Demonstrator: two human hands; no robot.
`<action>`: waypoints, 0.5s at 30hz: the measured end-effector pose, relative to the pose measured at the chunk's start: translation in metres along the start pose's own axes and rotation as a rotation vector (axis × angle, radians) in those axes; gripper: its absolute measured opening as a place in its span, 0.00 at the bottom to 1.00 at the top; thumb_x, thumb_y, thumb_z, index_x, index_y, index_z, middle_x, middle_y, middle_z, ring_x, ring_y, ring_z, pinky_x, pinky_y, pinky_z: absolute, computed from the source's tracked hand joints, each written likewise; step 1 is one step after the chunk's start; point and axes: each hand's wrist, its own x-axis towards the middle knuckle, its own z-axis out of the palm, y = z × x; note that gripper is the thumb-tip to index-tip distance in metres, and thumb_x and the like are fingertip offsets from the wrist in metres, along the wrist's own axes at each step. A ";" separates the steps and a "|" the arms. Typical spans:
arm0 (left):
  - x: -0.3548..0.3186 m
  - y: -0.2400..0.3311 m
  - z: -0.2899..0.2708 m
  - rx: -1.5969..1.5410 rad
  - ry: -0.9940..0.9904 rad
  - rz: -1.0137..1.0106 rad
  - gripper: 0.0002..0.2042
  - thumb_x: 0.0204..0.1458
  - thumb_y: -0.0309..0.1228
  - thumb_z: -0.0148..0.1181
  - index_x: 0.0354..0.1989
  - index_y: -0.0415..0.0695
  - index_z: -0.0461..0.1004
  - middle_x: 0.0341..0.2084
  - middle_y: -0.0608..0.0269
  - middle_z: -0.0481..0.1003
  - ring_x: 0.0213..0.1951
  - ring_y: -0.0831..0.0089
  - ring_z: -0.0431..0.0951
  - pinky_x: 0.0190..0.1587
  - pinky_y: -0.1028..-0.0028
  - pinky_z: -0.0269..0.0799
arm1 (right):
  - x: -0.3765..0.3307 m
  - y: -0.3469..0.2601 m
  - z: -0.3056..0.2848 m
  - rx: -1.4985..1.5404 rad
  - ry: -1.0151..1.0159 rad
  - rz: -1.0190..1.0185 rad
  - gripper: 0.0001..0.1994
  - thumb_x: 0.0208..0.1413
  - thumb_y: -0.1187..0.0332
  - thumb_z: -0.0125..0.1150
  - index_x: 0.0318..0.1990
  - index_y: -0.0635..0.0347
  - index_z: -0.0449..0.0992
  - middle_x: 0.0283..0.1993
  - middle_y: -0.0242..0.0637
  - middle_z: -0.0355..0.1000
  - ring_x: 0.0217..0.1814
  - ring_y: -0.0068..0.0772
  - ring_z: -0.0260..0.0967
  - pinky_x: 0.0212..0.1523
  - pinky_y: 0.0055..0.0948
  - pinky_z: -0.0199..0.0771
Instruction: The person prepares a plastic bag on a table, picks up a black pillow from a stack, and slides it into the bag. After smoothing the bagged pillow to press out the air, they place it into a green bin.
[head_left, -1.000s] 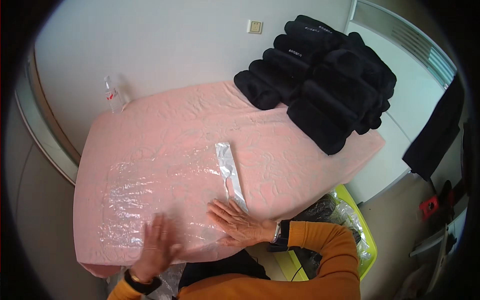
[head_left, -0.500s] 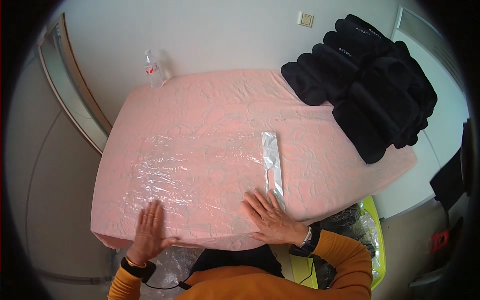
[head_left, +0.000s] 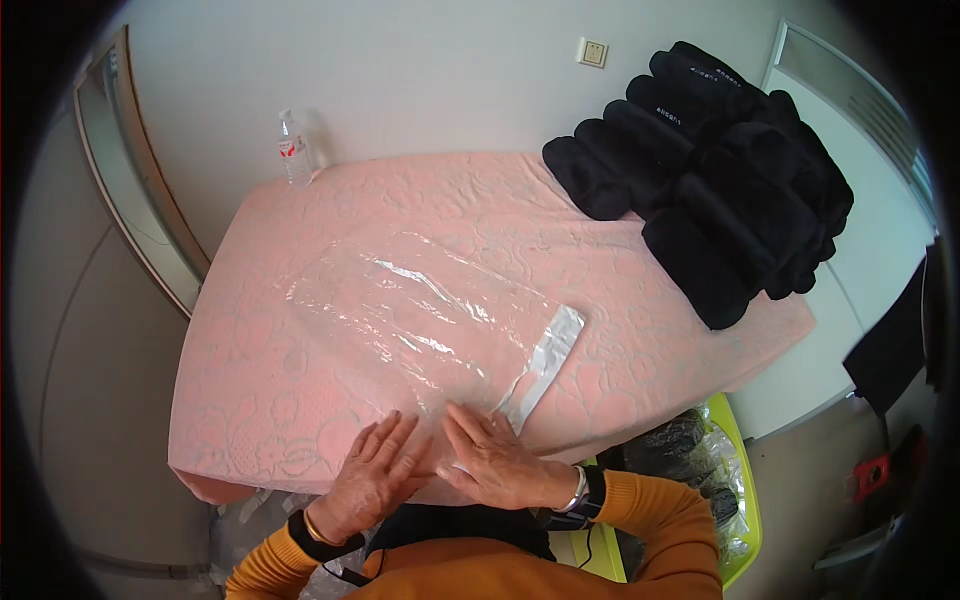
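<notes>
A clear plastic bag (head_left: 420,310) with a silvery-white strip (head_left: 553,350) along its right end lies at a slant over the pink patterned cloth. Its surface is wrinkled and shiny, and its near corner runs under my fingers. My left hand (head_left: 370,480) rests at the table's near edge, palm down, fingers stretched toward that corner. Just to the right, my right hand (head_left: 500,465) lies on the near part of the bag beside the strip's lower end. Its fingers are extended and the thumb stands apart. What lies beneath both palms is hidden.
Black padded cushions (head_left: 715,190) are piled at the table's back right. A water bottle (head_left: 293,150) stands at the back left by the wall. Below the table's right side is a yellow-green bin (head_left: 748,500) holding plastic-wrapped dark items. The pink cloth (head_left: 240,400) covers the table.
The bag has turned clockwise, and its strip now slants. My left hand has moved right, my right hand left and down, bringing them close together. The whole view has shifted slightly.
</notes>
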 end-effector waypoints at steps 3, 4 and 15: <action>-0.002 -0.005 0.007 -0.028 -0.026 0.071 0.29 0.43 0.35 0.68 0.57 0.44 0.68 0.59 0.52 0.64 0.59 0.51 0.65 0.59 0.57 0.61 | 0.003 0.019 -0.002 0.442 -0.074 -0.157 0.31 0.61 0.55 0.46 0.62 0.73 0.56 0.68 0.58 0.48 0.68 0.63 0.49 0.63 0.64 0.48; -0.004 -0.008 0.009 -0.015 -0.051 0.110 0.27 0.44 0.35 0.67 0.55 0.44 0.69 0.57 0.53 0.66 0.57 0.52 0.67 0.58 0.59 0.63 | 0.005 0.027 -0.004 0.441 -0.073 -0.155 0.31 0.61 0.55 0.46 0.62 0.73 0.56 0.68 0.58 0.48 0.68 0.63 0.49 0.63 0.64 0.48; -0.004 0.029 0.006 0.032 -0.026 0.014 0.19 0.48 0.30 0.60 0.50 0.45 0.74 0.51 0.57 0.72 0.52 0.60 0.72 0.48 0.62 0.65 | 0.036 0.099 -0.019 -0.120 -0.023 0.117 0.32 0.62 0.54 0.46 0.68 0.62 0.48 0.72 0.55 0.40 0.77 0.54 0.31 0.70 0.57 0.34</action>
